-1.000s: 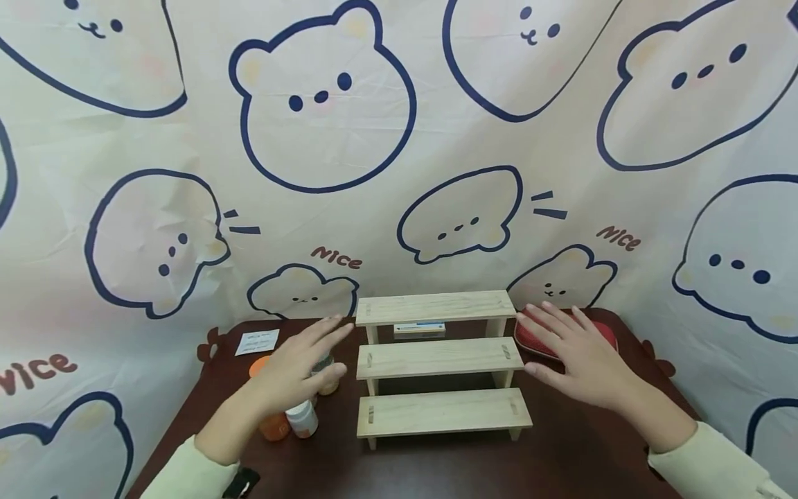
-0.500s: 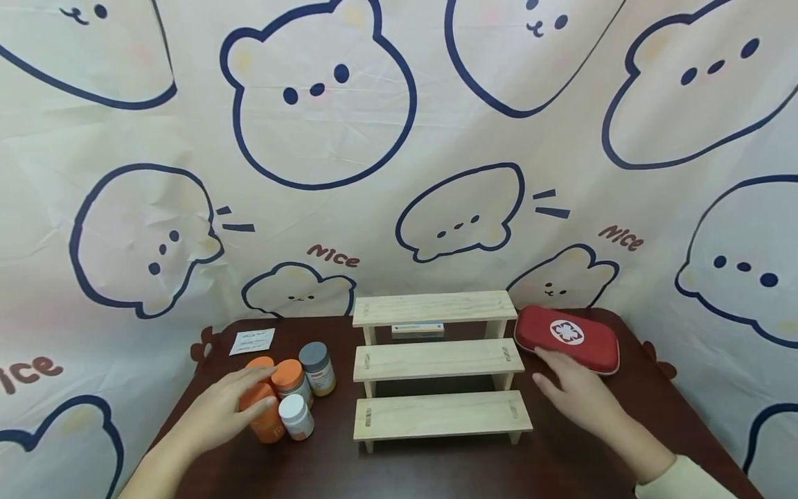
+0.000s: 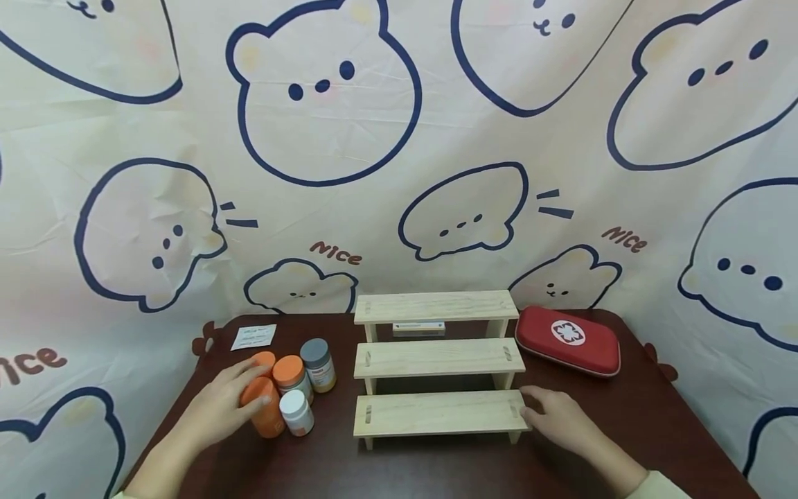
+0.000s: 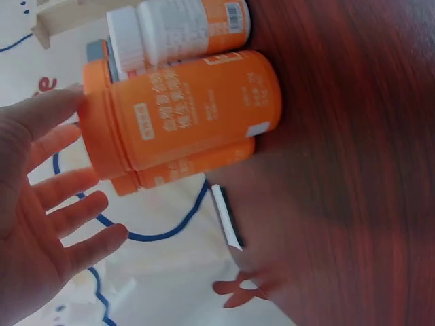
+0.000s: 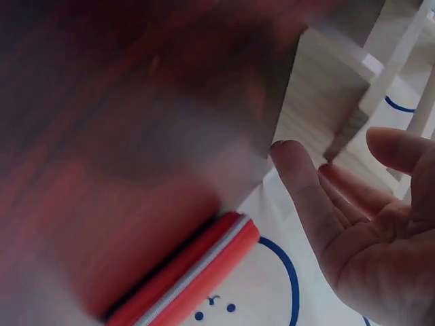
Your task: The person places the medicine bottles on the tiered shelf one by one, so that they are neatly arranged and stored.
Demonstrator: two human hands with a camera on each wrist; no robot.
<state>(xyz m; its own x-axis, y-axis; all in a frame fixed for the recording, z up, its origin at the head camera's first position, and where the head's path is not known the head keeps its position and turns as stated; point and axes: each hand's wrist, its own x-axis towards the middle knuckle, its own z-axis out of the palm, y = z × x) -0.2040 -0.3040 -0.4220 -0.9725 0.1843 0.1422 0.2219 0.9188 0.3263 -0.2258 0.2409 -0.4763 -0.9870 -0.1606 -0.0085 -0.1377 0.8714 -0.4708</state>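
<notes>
My left hand [image 3: 215, 409] is beside the bottles on the left of the table. In the left wrist view its fingers [image 4: 75, 221] are spread about the cap of the front orange bottle [image 4: 194, 112]; whether they touch it, I cannot tell. Behind this bottle stands a second orange one [image 3: 264, 360], and to its right are an orange-capped jar [image 3: 290, 373], a white-capped bottle [image 3: 297, 416] and a grey-capped bottle [image 3: 321, 367]. My right hand [image 3: 564, 421] is at the right end of the lowest tier of a three-tier wooden shelf [image 3: 439, 414], fingers loosely extended, holding nothing.
A red zip case [image 3: 569, 341] with a white emblem lies at the back right. A small printed paper [image 3: 253, 337] is at the back left. Behind the shelf's top tier lies a white box [image 3: 418, 328]. A patterned cloth [image 3: 461, 125] surrounds the table [image 3: 424, 475].
Both hands have come down from beside the upper shelf. The left has moved to the orange bottles, the right toward the lowest tier's end, uncovering the red case. The bottles have hardly moved.
</notes>
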